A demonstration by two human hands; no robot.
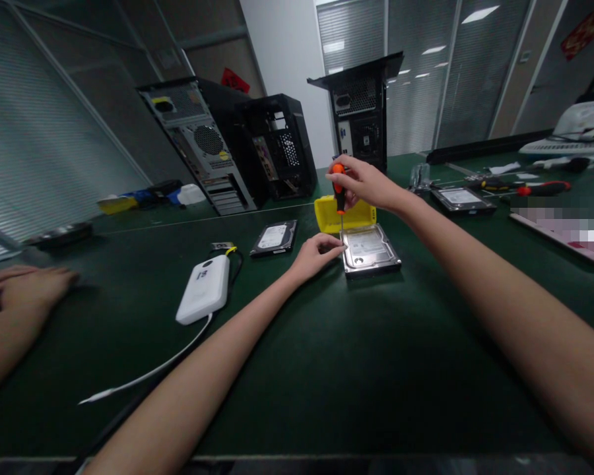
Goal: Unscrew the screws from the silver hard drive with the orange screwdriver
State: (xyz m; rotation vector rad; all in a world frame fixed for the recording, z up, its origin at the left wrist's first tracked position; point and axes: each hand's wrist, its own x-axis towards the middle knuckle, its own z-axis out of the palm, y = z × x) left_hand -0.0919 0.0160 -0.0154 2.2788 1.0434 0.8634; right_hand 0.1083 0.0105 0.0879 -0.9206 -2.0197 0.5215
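- Dark green worktable [297,369], glass partitions w/ blinds [410,86] at the far side, white pillar [292,79] about mid.
- Three PC cases stand at the far side: big tower [202,138] on the left, open black case [282,148] beside it, third case [359,125] farther right.
- Hard drive [371,251] lies flat, a bit right of ctr, labelled side up.
- R hand [361,185] is over the drive, fingers closed round an orange/blk screwdriver [340,198]; shaft approx. upright, tip down at the drive's left edge.
- L hand [317,254] rests at the drive's left side, fingers curled, fingertips by the edge; can't tell from where I stand if they pinch anything.
- Yellow box [361,214] just behind the drive.
- 2nd drive [274,239] left of L hand; white device [204,290] w/ white cable [168,359] nearer & farther left.
- Right side: 3rd drive [462,199], red/blk-handled tool [544,189], pink flat item [559,234], partly pixelated.
- Far left edge: another person's hand [34,287], blurred.
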